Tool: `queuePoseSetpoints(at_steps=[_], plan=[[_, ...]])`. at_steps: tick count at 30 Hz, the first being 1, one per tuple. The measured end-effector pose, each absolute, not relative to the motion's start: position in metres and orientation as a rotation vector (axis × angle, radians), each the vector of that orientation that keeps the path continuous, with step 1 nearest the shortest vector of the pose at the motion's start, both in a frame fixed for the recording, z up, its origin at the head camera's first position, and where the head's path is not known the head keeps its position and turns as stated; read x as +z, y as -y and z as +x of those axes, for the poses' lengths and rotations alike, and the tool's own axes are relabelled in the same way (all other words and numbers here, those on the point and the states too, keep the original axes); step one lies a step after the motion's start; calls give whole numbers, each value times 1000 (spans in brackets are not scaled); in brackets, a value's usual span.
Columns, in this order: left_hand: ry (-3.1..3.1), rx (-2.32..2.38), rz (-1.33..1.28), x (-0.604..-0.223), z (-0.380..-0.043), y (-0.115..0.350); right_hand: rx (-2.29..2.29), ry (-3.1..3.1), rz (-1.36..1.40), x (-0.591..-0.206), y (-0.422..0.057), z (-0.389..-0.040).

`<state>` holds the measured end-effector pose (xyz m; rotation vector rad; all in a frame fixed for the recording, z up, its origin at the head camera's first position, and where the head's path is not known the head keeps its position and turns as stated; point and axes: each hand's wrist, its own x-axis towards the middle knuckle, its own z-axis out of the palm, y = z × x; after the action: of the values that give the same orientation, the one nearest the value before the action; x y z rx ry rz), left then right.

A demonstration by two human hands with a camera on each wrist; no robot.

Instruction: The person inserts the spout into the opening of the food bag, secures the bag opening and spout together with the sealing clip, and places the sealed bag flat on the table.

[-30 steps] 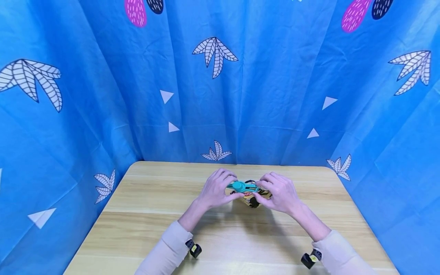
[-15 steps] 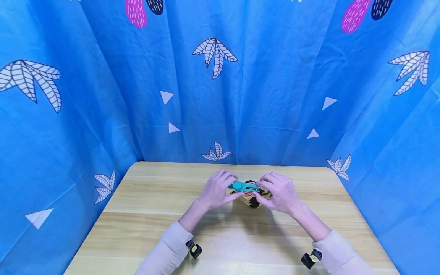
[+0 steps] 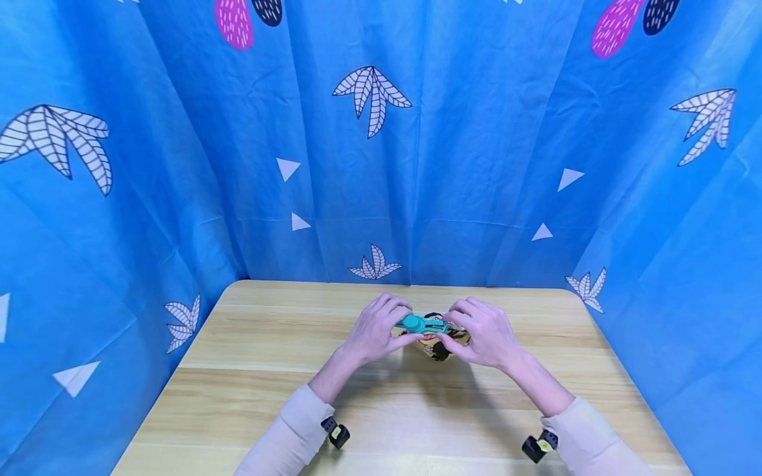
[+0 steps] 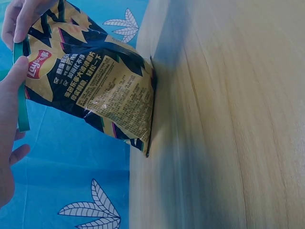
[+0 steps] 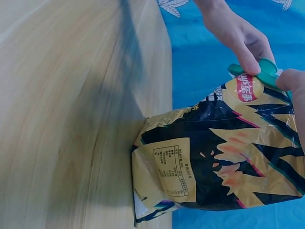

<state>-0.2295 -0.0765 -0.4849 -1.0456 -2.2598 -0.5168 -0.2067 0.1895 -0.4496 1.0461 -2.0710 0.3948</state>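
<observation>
Blue curtain (image 3: 476,165) hangs behind the far edge and along both sides of a pale wooden table (image 3: 238,383) with rounded far corners. Midway across, nearer the back edge than the front of the view, a chip bag (image 5: 205,143) stands with its bottom edge touching the wood. Left hand (image 3: 375,327) and right hand (image 3: 485,334) flank its top, fingers bent and almost meeting the thumbs, each pinching one end of a green clip (image 3: 413,323) set across it. Wood runs well past either hand to the side edges; behind the bag the strip is narrower.
</observation>
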Motion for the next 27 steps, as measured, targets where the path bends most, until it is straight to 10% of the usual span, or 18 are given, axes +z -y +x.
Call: queuePoseSetpoints(at_steps=[27], plan=[[2290, -481, -1029, -487, -227, 76, 340, 2187, 1130, -447, -190, -205]])
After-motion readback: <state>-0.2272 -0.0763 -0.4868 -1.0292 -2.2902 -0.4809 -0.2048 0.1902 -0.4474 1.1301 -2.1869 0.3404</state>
